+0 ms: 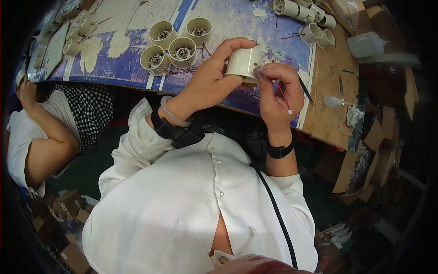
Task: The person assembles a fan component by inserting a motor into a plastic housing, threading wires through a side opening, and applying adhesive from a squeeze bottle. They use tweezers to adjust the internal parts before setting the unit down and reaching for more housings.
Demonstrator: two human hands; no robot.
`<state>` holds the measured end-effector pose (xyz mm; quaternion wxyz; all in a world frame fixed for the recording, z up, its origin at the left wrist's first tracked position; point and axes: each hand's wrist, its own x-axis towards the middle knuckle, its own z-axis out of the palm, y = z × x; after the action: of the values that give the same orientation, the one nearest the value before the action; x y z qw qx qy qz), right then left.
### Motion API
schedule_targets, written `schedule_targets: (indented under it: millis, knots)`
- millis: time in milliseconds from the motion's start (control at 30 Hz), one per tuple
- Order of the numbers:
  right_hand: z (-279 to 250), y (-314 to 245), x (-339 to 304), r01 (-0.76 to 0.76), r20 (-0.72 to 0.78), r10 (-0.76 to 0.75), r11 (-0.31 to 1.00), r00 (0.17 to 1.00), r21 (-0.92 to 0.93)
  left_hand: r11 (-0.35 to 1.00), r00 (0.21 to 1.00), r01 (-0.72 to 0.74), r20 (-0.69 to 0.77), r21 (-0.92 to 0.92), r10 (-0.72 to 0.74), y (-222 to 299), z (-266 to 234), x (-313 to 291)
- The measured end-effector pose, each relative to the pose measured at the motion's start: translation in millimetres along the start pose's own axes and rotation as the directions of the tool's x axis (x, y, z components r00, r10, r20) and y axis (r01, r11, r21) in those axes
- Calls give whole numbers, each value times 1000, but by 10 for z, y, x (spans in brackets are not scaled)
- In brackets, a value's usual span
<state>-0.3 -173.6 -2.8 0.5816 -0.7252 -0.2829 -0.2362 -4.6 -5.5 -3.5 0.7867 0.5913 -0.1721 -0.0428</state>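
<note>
Clearly, the cream cylinder (244,62) was up in the left hand (212,76), just above the near edge of the blue-covered table (214,99). Its long axis ran mostly away from the wearer's body, leaning a little, with one rimmed end toward the chest and the other toward the far side of the table. The smooth wall faced up to the camera; the inside could not be seen.

The left grip was firm and spread along the length of the piece: the forefinger reached over the far end, the thumb lay at the near rim, and the cylinder sat between them, out beyond the palm on its right.

On the cylinder's right wall, close to the near end, rested the fingertips of the right hand (276,104). Its thumb and forefinger were drawn narrowly together; whether they pinched something or only pressed the wall, I could not tell. Thin wires (284,94) hung across that palm, ending in a small white connector (290,112).

Left of the hands, four cream cups (155,60) stood grouped with their open ends up, dark round parts inside. Farther off to the right, more cream cylinders (285,7) lay near a translucent bottle (366,44).
</note>
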Motion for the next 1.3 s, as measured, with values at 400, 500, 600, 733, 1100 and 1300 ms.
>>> schedule_targets:
  millis: [400,500,600,733,1100,1300]
  knots:
    - [-124,48,34,-349,159,311,830,937,434,930,957,287,119,-230,-266,98,-1,12]
    - [-153,66,31,-288,204,241,927,949,241,948,966,252,104,-196,-236,50,2,-4]
    - [-107,-38,32,-186,147,180,982,973,33,987,987,156,48,-29,-154,-5,20,-13]
    - [-40,-89,56,-260,87,261,965,961,-31,964,974,227,13,-136,-227,15,27,22]
    - [-64,-39,118,-460,57,457,877,888,140,693,891,452,257,-561,-373,46,-134,32]
    - [-16,-45,86,-439,65,435,885,898,153,804,888,456,143,-382,-436,67,-57,8]
